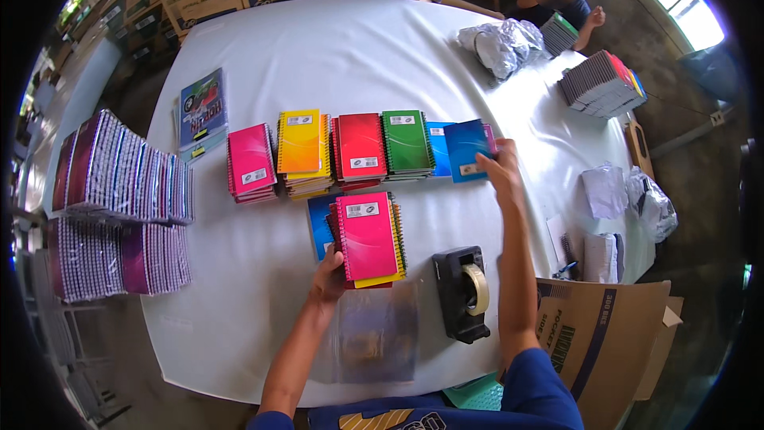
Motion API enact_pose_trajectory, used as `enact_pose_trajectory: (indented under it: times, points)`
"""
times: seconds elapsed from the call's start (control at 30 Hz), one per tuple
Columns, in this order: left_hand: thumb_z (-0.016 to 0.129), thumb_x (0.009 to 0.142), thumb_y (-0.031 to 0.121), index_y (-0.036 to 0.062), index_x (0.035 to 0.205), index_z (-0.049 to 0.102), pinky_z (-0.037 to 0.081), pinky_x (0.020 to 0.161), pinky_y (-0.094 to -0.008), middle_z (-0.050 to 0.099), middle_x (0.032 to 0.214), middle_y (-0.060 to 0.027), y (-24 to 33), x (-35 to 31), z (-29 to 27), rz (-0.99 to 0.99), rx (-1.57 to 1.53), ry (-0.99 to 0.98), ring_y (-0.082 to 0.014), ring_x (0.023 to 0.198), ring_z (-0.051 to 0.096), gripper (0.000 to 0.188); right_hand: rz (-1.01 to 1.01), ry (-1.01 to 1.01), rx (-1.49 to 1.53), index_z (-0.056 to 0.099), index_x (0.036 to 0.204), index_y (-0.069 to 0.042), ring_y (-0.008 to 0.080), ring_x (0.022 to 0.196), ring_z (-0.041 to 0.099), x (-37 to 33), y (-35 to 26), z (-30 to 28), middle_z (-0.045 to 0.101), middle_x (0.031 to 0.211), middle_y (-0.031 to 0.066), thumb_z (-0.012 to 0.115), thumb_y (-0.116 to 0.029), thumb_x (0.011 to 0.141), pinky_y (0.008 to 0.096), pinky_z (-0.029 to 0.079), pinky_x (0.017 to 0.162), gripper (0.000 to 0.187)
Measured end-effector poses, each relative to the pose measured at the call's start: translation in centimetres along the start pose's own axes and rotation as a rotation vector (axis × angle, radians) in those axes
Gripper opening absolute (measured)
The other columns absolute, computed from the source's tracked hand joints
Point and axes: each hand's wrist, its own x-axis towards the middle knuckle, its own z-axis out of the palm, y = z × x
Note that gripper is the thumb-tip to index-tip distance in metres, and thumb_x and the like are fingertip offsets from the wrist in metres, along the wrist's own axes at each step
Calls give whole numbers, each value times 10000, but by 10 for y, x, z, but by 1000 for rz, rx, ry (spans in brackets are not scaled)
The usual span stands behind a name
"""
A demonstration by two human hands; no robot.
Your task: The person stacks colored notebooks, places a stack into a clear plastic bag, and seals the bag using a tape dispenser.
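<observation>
My left hand (327,277) grips the lower left edge of a small stack of spiral notebooks (368,243). Pink is on top, with yellow, red and blue ones showing beneath. Farther right, my right hand (501,169) holds a blue notebook (464,151) by its right side, with a sliver of purple behind it. Beyond the held stack runs a row of notebook piles: pink (251,161), yellow (299,139), red (360,142), green (407,137) and blue (438,161), the last partly covered by the notebook in my right hand.
A black tape dispenser (461,295) stands near my right forearm, a clear plastic sleeve (374,342) near the front edge. Tall notebook stacks (119,183) line the left; another pile (602,87) stands far right. An open carton (605,334) is at lower right. A person (561,0) sits beyond.
</observation>
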Motion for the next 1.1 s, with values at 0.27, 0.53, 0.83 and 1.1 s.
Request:
enact_pose_trajectory:
  times: [0.27, 0.53, 0.83, 1.1]
  points:
    - [869, 610, 351, -3, 1346, 433, 463, 980, -366, 586, 1233, -107, 1, -14, 58, -38, 49, -87, -231, 1128, 579, 926, -68, -197, -398, 289, 1348, 3, 249, 1082, 555, -203, -22, 56, 532, 1128, 142, 756, -117, 804, 360, 489, 907, 727]
    - [893, 505, 118, 18, 1403, 391, 385, 1054, -365, 533, 1333, -111, 45, -102, 90, -320, 886, -130, -235, 1242, 509, 1034, 185, -557, 691, 345, 1379, -11, 228, 1246, 464, -271, -4, 72, 505, 1294, 135, 872, -42, 606, 363, 371, 1057, 936]
    - [836, 547, 71, 89, 1529, 110, 174, 1163, -383, 154, 1572, -154, 62, -171, 7, 194, 1276, -214, -254, 1449, 169, 1221, 102, -309, 652, 394, 1338, -67, 202, 1270, 412, -350, 13, 145, 397, 1359, 99, 767, 69, 608, 380, 381, 1065, 831]
    - [746, 629, -74, 160, 1534, 135, 212, 1154, -373, 134, 1583, -128, 2, -157, -32, 251, 797, -159, -253, 1448, 184, 1117, 9, -276, 342, 410, 1270, -76, 264, 1217, 445, -365, 40, 172, 439, 1281, 120, 836, -80, 574, 388, 373, 1031, 816]
